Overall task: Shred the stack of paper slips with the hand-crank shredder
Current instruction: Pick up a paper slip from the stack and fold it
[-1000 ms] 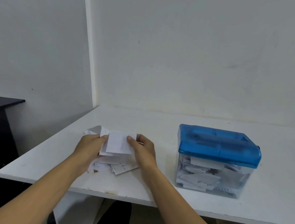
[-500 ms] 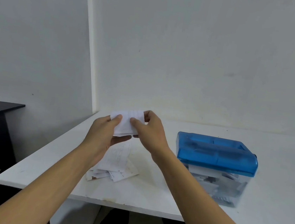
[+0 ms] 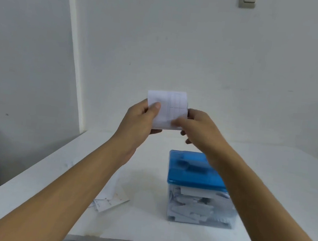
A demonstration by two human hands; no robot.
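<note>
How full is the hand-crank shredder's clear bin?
Nearly full: white paper shreds pile inside the clear plastic bin almost up to the blue translucent plastic lid.

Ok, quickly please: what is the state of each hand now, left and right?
Left hand: closed, pinching the paper slip at its left side.
Right hand: closed, pinching the same slip at its right side.
</note>
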